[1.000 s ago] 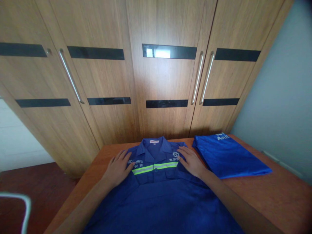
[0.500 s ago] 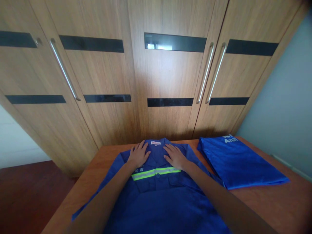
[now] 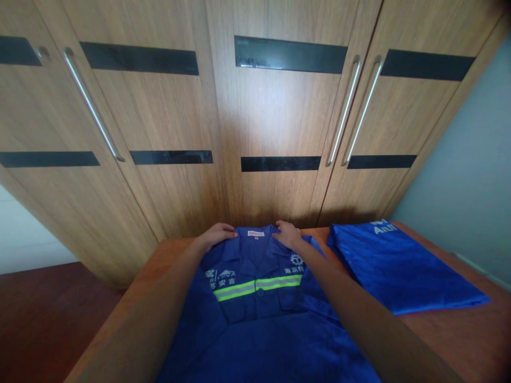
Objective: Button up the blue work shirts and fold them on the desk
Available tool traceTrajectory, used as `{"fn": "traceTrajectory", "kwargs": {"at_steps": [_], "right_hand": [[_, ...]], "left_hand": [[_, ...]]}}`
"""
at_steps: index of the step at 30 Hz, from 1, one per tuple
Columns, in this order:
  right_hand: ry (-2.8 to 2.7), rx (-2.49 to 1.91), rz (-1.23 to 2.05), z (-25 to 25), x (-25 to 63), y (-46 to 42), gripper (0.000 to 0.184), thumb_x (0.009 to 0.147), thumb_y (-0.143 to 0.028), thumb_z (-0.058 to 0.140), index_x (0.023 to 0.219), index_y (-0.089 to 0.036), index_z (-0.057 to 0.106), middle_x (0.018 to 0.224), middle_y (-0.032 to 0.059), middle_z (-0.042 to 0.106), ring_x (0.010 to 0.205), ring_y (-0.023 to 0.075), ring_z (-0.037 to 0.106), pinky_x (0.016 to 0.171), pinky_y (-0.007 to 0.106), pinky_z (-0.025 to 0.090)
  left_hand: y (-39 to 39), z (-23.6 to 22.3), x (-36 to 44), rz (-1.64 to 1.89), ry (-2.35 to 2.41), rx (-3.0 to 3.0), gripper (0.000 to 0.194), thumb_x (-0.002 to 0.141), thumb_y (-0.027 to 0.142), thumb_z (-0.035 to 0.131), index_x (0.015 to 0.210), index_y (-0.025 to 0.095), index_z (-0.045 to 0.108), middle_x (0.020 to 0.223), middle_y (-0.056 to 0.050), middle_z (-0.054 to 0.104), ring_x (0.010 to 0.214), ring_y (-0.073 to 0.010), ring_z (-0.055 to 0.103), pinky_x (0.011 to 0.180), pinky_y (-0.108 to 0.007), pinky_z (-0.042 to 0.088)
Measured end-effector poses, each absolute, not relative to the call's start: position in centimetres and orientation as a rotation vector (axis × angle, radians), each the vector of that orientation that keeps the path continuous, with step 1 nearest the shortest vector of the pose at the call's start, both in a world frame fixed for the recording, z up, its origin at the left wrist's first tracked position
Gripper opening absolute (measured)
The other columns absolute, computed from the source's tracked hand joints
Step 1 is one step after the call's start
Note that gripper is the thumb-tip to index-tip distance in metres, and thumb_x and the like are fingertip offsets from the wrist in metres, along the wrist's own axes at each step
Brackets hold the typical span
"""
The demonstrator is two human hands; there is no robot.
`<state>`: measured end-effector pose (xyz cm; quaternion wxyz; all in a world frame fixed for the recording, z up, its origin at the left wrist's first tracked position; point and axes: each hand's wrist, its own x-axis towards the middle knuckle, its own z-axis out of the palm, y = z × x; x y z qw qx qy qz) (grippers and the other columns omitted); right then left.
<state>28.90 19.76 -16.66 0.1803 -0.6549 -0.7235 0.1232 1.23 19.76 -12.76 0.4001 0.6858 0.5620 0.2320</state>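
Note:
A dark blue work jacket (image 3: 259, 314) lies front up, its collar at the far edge of the table. A yellow-green reflective strip (image 3: 279, 282) crosses the chest, with white lettering and logos above it. My left hand (image 3: 219, 234) is closed on the jacket's shoulder, just left of the collar. At the other side of the collar, my right hand (image 3: 288, 235) pinches the fabric between thumb and fingers. Between the hands a white neck label (image 3: 256, 233) shows inside the collar. My forearms cover parts of both sleeves.
A folded bright blue fabric item (image 3: 403, 271) with white letters lies right of the jacket on the brown table (image 3: 435, 340). Behind the table stands a wooden wardrobe (image 3: 275, 117) with long metal handles. A pale wall (image 3: 471, 175) is at the right.
Both hands have moved from lying flat on the chest, outward and up to the collar's sides, and taken hold there. The chest lettering is now uncovered. The camera view has shifted slightly.

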Motion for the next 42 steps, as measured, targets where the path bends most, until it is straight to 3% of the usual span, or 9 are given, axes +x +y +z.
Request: {"fn": "traceTrajectory", "kwargs": {"at_steps": [4, 7, 10, 19, 25, 30, 37, 40, 42], "right_hand": [[-2.155, -1.786, 0.427, -16.4, 29.0, 20.3, 0.022, 0.086, -0.033, 0.061, 0.102, -0.019, 0.066, 0.105, 0.0068, 0.068, 0.098, 0.0202, 0.062, 0.085, 0.032, 0.047], [-2.230, -1.718, 0.451, -16.2, 29.3, 20.4, 0.025, 0.091, -0.038, 0.056, 0.100, -0.016, 0.064, 0.104, 0.0053, 0.066, 0.094, 0.0185, 0.062, 0.085, 0.038, 0.049], [-2.252, -1.703, 0.425, -16.0, 29.8, 20.4, 0.021, 0.089, -0.033, 0.056, 0.098, -0.017, 0.067, 0.103, 0.0067, 0.069, 0.095, 0.0193, 0.062, 0.083, 0.031, 0.047], [-2.383, -1.569, 0.447, -14.5, 32.0, 20.3, 0.019, 0.078, -0.033, 0.065, 0.085, -0.017, 0.073, 0.084, 0.0044, 0.072, 0.076, 0.0183, 0.064, 0.063, 0.023, 0.041], [-2.408, -1.429, 0.387, -12.9, 32.9, 20.1, 0.020, 0.079, -0.035, 0.064, 0.081, -0.017, 0.070, 0.078, 0.0008, 0.068, 0.073, 0.0146, 0.059, 0.062, 0.021, 0.037], [-2.373, -1.417, 0.229, -9.9, 33.9, 18.1, 0.027, 0.082, -0.045, 0.062, 0.081, -0.019, 0.068, 0.079, 0.0018, 0.067, 0.074, 0.0158, 0.057, 0.065, 0.022, 0.035], [-2.381, -1.422, -0.080, -4.8, 34.6, 10.4, 0.035, 0.088, -0.053, 0.052, 0.084, -0.021, 0.065, 0.088, 0.0050, 0.065, 0.085, 0.0196, 0.057, 0.071, 0.025, 0.036], [-2.427, -1.304, -0.174, -4.3, 35.1, 5.2, 0.037, 0.093, -0.051, 0.045, 0.085, -0.020, 0.064, 0.085, 0.0051, 0.063, 0.080, 0.0177, 0.056, 0.069, 0.024, 0.036], [-2.462, -1.216, -0.229, -5.0, 35.6, 1.5, 0.036, 0.095, -0.047, 0.042, 0.084, -0.019, 0.063, 0.080, 0.0045, 0.061, 0.074, 0.0163, 0.056, 0.065, 0.025, 0.036]], "left_hand": [[20.1, -13.0, 1.1, 0.578, 1.402, 1.736, 0.040, 0.060, 0.047, 0.069, 0.082, 0.014, 0.070, 0.077, -0.006, 0.073, 0.072, -0.0232, 0.067, 0.065, -0.031, 0.050], [20.7, -13.6, 1.3, 0.637, 1.480, 1.785, 0.030, 0.059, 0.040, 0.070, 0.077, 0.016, 0.068, 0.077, -0.005, 0.071, 0.078, -0.0231, 0.066, 0.068, -0.029, 0.048], [21.1, -14.1, 1.4, 0.682, 1.567, 1.837, 0.023, 0.057, 0.036, 0.072, 0.071, 0.019, 0.066, 0.079, -0.005, 0.070, 0.086, -0.0236, 0.063, 0.071, -0.027, 0.045], [19.5, -12.1, -0.3, 0.479, 1.453, 1.775, 0.042, 0.061, 0.055, 0.066, 0.073, 0.014, 0.070, 0.065, -0.003, 0.067, 0.062, -0.0199, 0.061, 0.054, -0.026, 0.044], [19.0, -10.2, -0.4, 0.516, 1.341, 1.870, 0.038, 0.057, 0.049, 0.071, 0.072, 0.015, 0.069, 0.065, 0.000, 0.066, 0.066, -0.0180, 0.060, 0.061, -0.026, 0.046], [18.1, -8.0, -0.5, 0.673, 1.345, 2.041, 0.033, 0.064, 0.047, 0.068, 0.077, 0.017, 0.069, 0.071, -0.001, 0.066, 0.072, -0.0189, 0.059, 0.067, -0.027, 0.045], [10.2, -3.5, -0.2, 0.842, 1.376, 2.255, 0.026, 0.078, 0.042, 0.060, 0.089, 0.019, 0.068, 0.083, -0.002, 0.065, 0.075, -0.0175, 0.057, 0.067, -0.026, 0.043], [4.3, -2.6, -0.2, 0.830, 1.386, 2.413, 0.024, 0.084, 0.039, 0.056, 0.092, 0.020, 0.068, 0.078, 0.000, 0.062, 0.067, -0.0145, 0.055, 0.061, -0.024, 0.043], [0.1, -2.8, -0.5, 0.812, 1.322, 2.492, 0.020, 0.086, 0.035, 0.054, 0.094, 0.022, 0.068, 0.081, 0.000, 0.063, 0.073, -0.0143, 0.058, 0.065, -0.023, 0.046]]}}
